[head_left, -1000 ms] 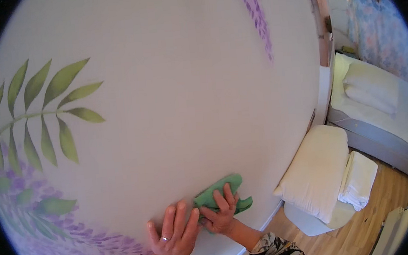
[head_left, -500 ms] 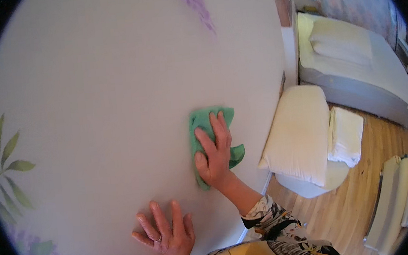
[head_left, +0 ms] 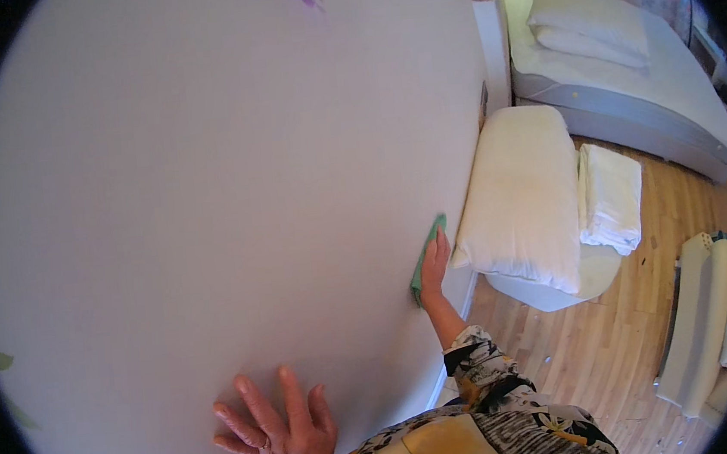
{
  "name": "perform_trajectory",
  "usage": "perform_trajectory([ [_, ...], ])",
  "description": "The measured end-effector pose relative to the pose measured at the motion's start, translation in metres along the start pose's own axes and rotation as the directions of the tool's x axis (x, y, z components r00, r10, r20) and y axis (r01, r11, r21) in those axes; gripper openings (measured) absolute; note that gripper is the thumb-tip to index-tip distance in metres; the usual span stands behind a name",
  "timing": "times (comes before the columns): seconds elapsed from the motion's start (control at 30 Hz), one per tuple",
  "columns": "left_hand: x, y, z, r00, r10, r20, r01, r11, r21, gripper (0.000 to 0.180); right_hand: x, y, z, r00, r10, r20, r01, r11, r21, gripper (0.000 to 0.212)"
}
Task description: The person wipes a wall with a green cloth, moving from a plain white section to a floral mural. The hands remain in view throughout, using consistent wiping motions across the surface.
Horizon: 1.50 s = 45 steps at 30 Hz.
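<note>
A pale wall (head_left: 231, 195) with painted purple flowers fills most of the view. My right hand (head_left: 434, 264) presses a green cloth (head_left: 428, 260) against it, low down at the right. Seen edge-on there, the hand hides part of the cloth, and the cloth's far side is out of sight. Nearer to me on the left, my left hand (head_left: 287, 424) rests on the wall with its fingers spread and holds nothing; a ring shows on one finger.
Right of the wall, a large white pillow (head_left: 521, 200) and folded white linen (head_left: 611, 192) lie on a rounded pale seat (head_left: 551, 290). Behind stands a bed (head_left: 622, 118) with pillows. Rolled pale material (head_left: 701, 327) is on the wooden floor (head_left: 578, 355).
My right hand has slid the green cloth rightward along the wall, and both now appear edge-on. My left hand stays spread on the wall. The whole view has shifted slightly.
</note>
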State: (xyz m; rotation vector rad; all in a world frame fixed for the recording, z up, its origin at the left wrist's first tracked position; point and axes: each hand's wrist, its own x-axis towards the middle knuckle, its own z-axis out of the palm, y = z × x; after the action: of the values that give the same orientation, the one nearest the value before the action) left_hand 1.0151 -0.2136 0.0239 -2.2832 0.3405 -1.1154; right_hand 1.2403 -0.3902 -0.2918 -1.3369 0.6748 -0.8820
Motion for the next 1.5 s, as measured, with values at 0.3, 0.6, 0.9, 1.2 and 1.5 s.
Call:
perform_trajectory([
  [0.3,-0.018,0.005,0.009,1.000,-0.019,-0.005,0.019,1.000,-0.015,0.042,-0.100,-0.047,-0.041,0.979,0.025,0.203,-0.026,1.000,0.006,0.050],
  [0.6,-0.022,0.024,0.028,0.990,-0.018,-0.141,-0.017,0.970,-0.242,0.045,-0.094,-0.221,-0.043,0.254,-0.939,0.232,0.878,0.324,0.352,0.037],
  [0.9,-0.020,0.022,0.028,0.989,-0.047,-0.141,0.014,0.973,-0.231,0.036,-0.012,-0.299,-0.001,0.394,-0.912,0.115,0.871,0.411,0.271,0.041],
  [1.2,-0.010,0.019,0.022,0.999,0.026,-0.040,-0.034,0.974,-0.225,0.034,0.020,-0.234,0.010,0.666,-0.743,0.067,0.720,0.664,0.201,0.047],
  [1.5,-0.009,0.020,0.018,0.999,0.038,0.034,-0.030,0.977,-0.210,0.041,0.046,-0.075,0.020,0.940,-0.335,0.072,0.336,0.942,0.000,0.049],
])
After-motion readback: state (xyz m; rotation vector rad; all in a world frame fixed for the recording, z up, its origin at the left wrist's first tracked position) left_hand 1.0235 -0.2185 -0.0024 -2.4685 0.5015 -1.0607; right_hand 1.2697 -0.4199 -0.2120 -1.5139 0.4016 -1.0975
